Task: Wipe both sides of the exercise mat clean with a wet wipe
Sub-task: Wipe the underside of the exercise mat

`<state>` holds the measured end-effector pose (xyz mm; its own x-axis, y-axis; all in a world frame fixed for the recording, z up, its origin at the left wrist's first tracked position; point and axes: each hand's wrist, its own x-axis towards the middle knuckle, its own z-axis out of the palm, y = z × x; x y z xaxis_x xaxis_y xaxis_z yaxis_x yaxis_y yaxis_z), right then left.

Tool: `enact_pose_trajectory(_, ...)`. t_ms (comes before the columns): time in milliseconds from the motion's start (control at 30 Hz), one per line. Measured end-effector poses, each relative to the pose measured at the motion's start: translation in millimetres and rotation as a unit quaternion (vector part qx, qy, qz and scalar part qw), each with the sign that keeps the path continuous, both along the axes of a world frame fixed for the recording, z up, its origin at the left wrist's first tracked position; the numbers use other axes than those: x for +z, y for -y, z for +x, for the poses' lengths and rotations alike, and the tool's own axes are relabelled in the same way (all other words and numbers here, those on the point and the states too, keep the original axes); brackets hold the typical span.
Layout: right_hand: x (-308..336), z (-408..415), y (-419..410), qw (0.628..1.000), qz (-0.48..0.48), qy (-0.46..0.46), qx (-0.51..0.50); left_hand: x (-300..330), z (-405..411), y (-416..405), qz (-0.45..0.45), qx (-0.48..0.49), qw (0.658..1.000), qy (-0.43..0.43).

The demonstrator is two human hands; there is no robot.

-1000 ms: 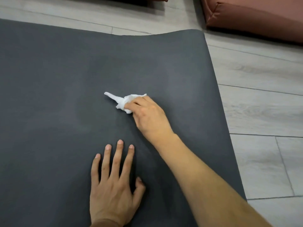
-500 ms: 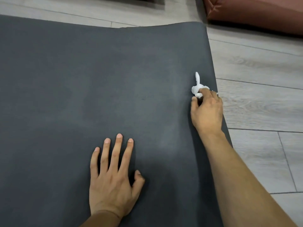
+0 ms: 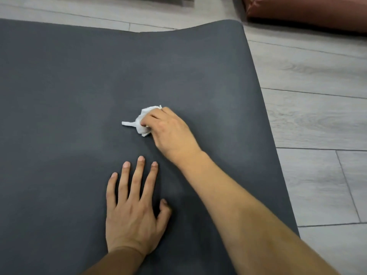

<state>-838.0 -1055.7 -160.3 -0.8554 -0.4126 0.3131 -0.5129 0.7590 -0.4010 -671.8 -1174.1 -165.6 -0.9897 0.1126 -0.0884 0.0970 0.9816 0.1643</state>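
Observation:
A dark grey exercise mat (image 3: 69,100) lies flat on the floor and fills most of the view. My right hand (image 3: 170,133) grips a crumpled white wet wipe (image 3: 142,122) and presses it on the mat near its middle. A twisted tail of the wipe sticks out to the left. My left hand (image 3: 133,211) lies flat on the mat closer to me, fingers spread and straight.
Light grey wood-look floor (image 3: 317,116) runs along the mat's right edge and past its far edge. A reddish-brown cushion (image 3: 305,12) sits on the floor at the top right. The mat's far right corner curls up slightly.
My right hand swept the wipe from mid-mat to the right edge, then back left to the middle. My left hand stayed flat in place.

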Motion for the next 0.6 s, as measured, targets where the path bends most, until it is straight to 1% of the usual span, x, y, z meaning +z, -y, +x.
enact_pose_trajectory(67, 4.7, -4.8, -37.0, 0.998, 0.052, -0.03, 0.031, 0.9, 0.0, 0.5, -0.001, 0.0, 1.0, 0.001)
enact_pose_trajectory(100, 5.5, -7.5, -61.2, 0.996, 0.076, -0.045, 0.017, 1.3, -0.2, 0.5, 0.0, 0.001, 1.0, 0.001)
enact_pose_trajectory(133, 8.1, -8.4, -88.2, 0.994, 0.101, -0.045, -0.025, 1.5, 0.3, 0.2, 0.001, 0.001, 1.0, 0.0)
enact_pose_trajectory(167, 12.6, -7.6, -116.1, 0.988, 0.126, -0.032, -0.089, 2.0, 0.9, -0.2, 0.004, 0.001, 1.0, -0.001)
enact_pose_trajectory(233, 22.6, -1.7, -161.1, 0.964, 0.148, 0.0, -0.219, 2.9, 0.3, 0.1, 0.009, 0.003, 1.0, -0.003)
enact_pose_trajectory(267, 25.4, 1.6, -169.9, 0.954, 0.146, 0.013, -0.26, 2.6, -0.3, 0.2, 0.009, 0.003, 1.0, -0.005)
enact_pose_trajectory(333, 23.8, 6.5, -163.0, 0.95, 0.11, 0.032, -0.292, 2.4, 0.2, -0.4, 0.012, 0.003, 1.0, -0.005)
enact_pose_trajectory(367, 24.0, 6.2, -153.7, 0.952, 0.063, 0.045, -0.298, 2.6, 0.1, -0.7, 0.015, 0.004, 1.0, -0.005)
enact_pose_trajectory(433, 26.1, 3.9, -140.4, 0.94, -0.019, 0.087, -0.33, 2.0, 0.4, -0.7, 0.016, 0.003, 1.0, -0.008)
enact_pose_trajectory(500, 25.6, 6.2, -140.9, 0.929, -0.065, 0.109, -0.349, 1.8, 0.8, -0.6, 0.017, 0.001, 1.0, -0.01)
enact_pose_trajectory(533, 25.5, 9.5, -140.8, 0.932, -0.068, 0.096, -0.343, 1.7, 0.8, 0.1, 0.017, 0.002, 1.0, -0.011)
enact_pose_trajectory(600, 23.0, 15.0, -137.8, 0.947, -0.022, 0.068, -0.314, 1.6, 0.8, 0.0, 0.014, 0.001, 1.0, -0.013)
